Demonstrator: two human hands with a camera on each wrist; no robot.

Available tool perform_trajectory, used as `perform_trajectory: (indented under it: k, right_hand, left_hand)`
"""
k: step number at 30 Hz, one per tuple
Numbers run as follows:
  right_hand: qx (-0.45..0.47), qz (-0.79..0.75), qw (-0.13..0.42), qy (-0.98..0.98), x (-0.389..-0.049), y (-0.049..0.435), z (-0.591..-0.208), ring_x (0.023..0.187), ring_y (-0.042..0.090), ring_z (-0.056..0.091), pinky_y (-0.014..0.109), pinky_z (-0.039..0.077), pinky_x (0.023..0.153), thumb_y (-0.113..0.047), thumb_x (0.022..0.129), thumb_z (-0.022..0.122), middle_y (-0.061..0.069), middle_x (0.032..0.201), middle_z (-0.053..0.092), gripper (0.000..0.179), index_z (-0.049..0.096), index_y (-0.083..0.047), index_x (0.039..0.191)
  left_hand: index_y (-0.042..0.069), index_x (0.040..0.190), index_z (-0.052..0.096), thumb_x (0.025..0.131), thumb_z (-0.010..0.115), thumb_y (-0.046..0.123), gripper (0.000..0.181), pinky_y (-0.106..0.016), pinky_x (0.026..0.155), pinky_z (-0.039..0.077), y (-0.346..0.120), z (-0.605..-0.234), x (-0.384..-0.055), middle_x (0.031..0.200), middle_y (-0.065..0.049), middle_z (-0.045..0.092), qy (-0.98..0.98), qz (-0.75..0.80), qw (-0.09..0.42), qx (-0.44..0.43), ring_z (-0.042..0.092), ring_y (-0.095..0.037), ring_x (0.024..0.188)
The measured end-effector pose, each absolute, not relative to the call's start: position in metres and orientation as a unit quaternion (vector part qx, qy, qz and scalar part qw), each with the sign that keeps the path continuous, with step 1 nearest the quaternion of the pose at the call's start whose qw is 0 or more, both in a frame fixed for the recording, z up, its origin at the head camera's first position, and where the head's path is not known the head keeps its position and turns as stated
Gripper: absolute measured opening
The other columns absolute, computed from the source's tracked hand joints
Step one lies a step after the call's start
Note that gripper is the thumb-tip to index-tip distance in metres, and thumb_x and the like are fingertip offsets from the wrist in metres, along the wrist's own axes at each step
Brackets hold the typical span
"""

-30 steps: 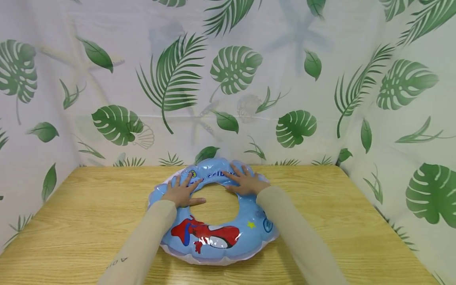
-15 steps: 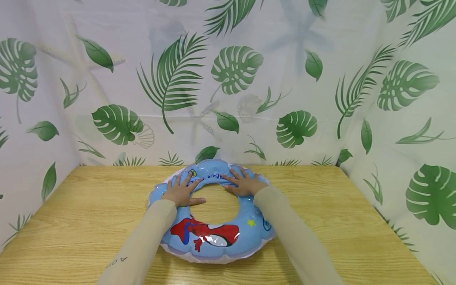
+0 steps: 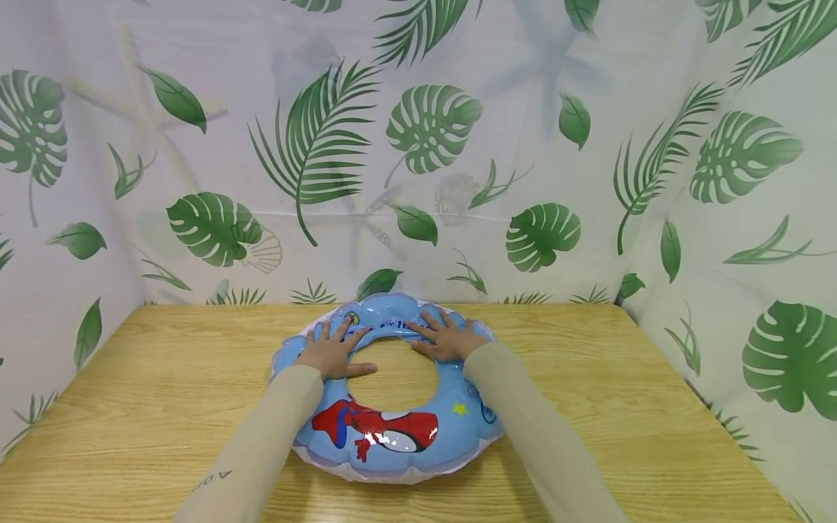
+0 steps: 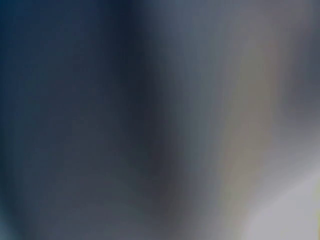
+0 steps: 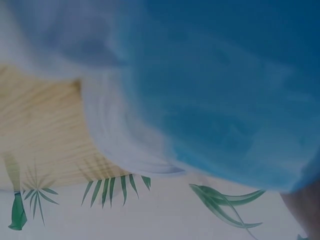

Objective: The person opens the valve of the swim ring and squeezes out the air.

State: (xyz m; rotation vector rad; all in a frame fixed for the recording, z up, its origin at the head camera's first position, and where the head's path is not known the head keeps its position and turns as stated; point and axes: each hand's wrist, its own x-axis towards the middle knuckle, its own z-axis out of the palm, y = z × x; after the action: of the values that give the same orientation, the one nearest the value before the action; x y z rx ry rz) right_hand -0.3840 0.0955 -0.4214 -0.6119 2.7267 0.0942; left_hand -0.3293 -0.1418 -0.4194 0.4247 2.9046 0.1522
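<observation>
While both hands are lying over it, a blue inflatable ring [image 3: 451, 439] is resting printed side up on the wooden table [image 3: 628, 414], near its back edge, as seen from the head. The left hand [image 3: 330, 356] is spreading its fingers over the ring's left side, thumb reaching over the central hole; the right hand [image 3: 450, 338] is lying fanned out on the far right section. Neither is clasping anything; both are pressing or resting, force not readable. A red cartoon figure [image 3: 386, 428] is showing on the near side, a yellow star [image 3: 460, 409] to its right. Leaf-printed sheeting [image 3: 366, 160] is standing behind.

Left wrist: everything is blurring into grey and blue; no finger or contact can be told.

Right wrist: blue vinyl is filling the upper right, a pale scalloped seam running along it, with table and sheeting showing beyond. Finger pose cannot be told here.

Handling (judgement): the ring is looking light, soft and springy, its glossy skin probably slippery under dry palms. Puckers along the seam are suggesting thin film, so nails and sharp pinches could harm it. Best hold: opposite sides of the tube, fingers outside, thumbs through the hole.
</observation>
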Motion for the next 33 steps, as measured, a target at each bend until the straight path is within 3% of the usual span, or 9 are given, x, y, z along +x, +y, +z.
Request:
perform_trajectory:
  k: [6, 15, 23, 33]
  right_hand:
    - [-0.214, 0.02, 0.171, 0.961, -0.383, 0.096, -0.423, 0.142, 0.03, -0.004, 0.067, 0.006, 0.105, -0.059, 0.093, 0.018, -0.004, 0.156, 0.0, 0.057, 0.006, -0.039, 0.145]
    - [-0.216, 0.019, 0.168, 0.962, -0.384, 0.096, -0.427, 0.142, 0.03, -0.005, 0.068, 0.004, 0.104, -0.057, 0.094, 0.017, -0.004, 0.156, -0.001, 0.056, 0.006, -0.038, 0.146]
    - [-0.222, 0.017, 0.156, 0.962, -0.381, 0.098, -0.428, 0.142, 0.031, -0.005, 0.069, 0.005, 0.103, -0.056, 0.095, 0.018, -0.002, 0.156, -0.001, 0.056, 0.006, -0.036, 0.146]
    - [-0.227, 0.013, 0.15, 0.962, -0.38, 0.1, -0.428, 0.142, 0.031, -0.005, 0.068, 0.004, 0.104, -0.057, 0.095, 0.018, -0.002, 0.156, -0.002, 0.057, 0.005, -0.037, 0.146]
  left_hand:
    - [0.023, 0.146, 0.022, 0.084, 0.044, 0.064, 0.077, -0.066, 0.105, 0.013, -0.143, -0.418, -0.329, 0.153, -0.016, 0.013, 0.983, 0.048, 0.092, 0.151, 0.009, -0.049, 0.136]
    - [0.022, 0.148, 0.013, 0.087, 0.041, 0.061, 0.077, -0.067, 0.104, 0.005, -0.152, -0.428, -0.339, 0.154, -0.015, 0.005, 0.975, 0.117, 0.098, 0.164, -0.001, -0.048, 0.137]
    - [0.011, 0.145, 0.025, 0.091, 0.043, 0.051, 0.069, -0.066, 0.103, 0.016, -0.169, -0.41, -0.334, 0.152, -0.017, 0.014, 0.966, 0.169, 0.045, 0.19, 0.012, -0.049, 0.136]
    - [0.015, 0.148, 0.009, 0.078, 0.049, 0.069, 0.097, -0.072, 0.099, 0.011, -0.188, -0.398, -0.301, 0.153, -0.021, 0.004, 0.962, 0.117, 0.104, 0.223, 0.0, -0.051, 0.136]
